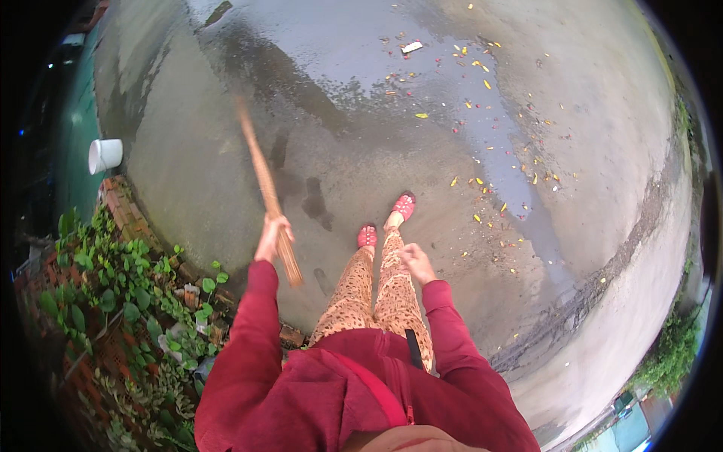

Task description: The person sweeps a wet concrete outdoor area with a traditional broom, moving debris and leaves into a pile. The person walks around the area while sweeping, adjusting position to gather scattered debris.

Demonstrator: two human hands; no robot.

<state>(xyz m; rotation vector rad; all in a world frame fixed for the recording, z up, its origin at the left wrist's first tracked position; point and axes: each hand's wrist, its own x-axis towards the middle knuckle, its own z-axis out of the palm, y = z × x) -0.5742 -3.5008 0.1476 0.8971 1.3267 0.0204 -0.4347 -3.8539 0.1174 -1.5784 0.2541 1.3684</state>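
My left hand (273, 236) is wrapped round a stick broom (260, 167), a long brown bundle of thin sticks. Its thicker end sticks out below my hand, while the thin far end points forward over the wet concrete and is blurred by motion. In front of my right thigh hangs my right hand (416, 264), its fingers curled in with nothing seen in them. Fallen yellow and red leaves and petals (482, 181) lie scattered on the ground to the right and ahead.
A shallow puddle (489, 143) runs across the concrete ahead, with a small white piece of litter (412, 47) by it. On the left stand a white bucket (105, 155), a low brick edge (128, 213) and leafy plants (135, 301). My feet wear red shoes (404, 206).
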